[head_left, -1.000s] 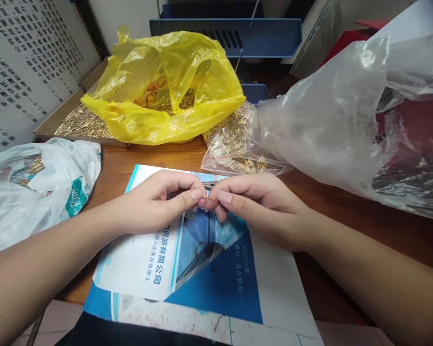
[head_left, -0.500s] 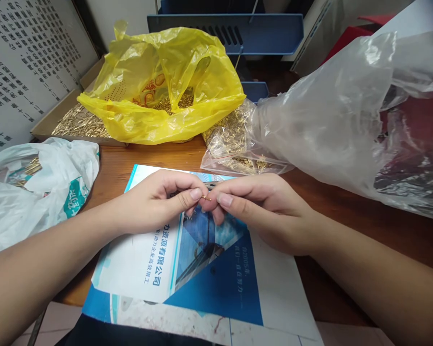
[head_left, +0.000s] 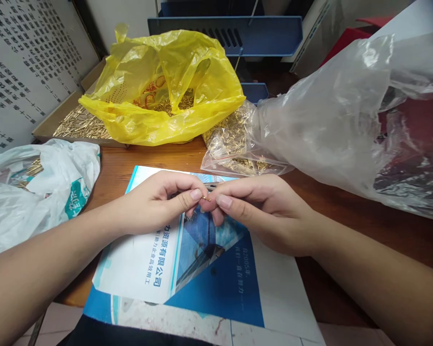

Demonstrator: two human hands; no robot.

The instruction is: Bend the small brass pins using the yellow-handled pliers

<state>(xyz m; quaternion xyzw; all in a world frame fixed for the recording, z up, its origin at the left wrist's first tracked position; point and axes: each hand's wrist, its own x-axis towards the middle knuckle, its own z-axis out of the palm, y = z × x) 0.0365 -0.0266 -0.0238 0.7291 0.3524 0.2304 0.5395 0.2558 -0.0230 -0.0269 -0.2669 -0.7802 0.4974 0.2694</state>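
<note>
My left hand [head_left: 166, 201] pinches a tiny brass-coloured pin [head_left: 206, 198] between thumb and forefinger. Its free end points right, towards my right hand [head_left: 263, 209]. The fingertips of that hand meet beside the pin, thumb over forefinger; whether anything sits between them is hidden. Both hands hover close together over a blue and white printed folder [head_left: 216, 288]. Behind the fingers a small dark metal tool [head_left: 211, 185] shows only in part.
A yellow plastic bag [head_left: 159, 127] holding small brass pieces stands behind the folder. Left of it is a cardboard box [head_left: 43, 127] of brass pins [head_left: 81, 124]; nearer, a white bag [head_left: 72, 163]. A clear zip bag [head_left: 234, 144] and a large translucent bag [head_left: 321, 120] lie on the right.
The hands hold almost the same pose around the pin. The whole view has shifted very slightly.
</note>
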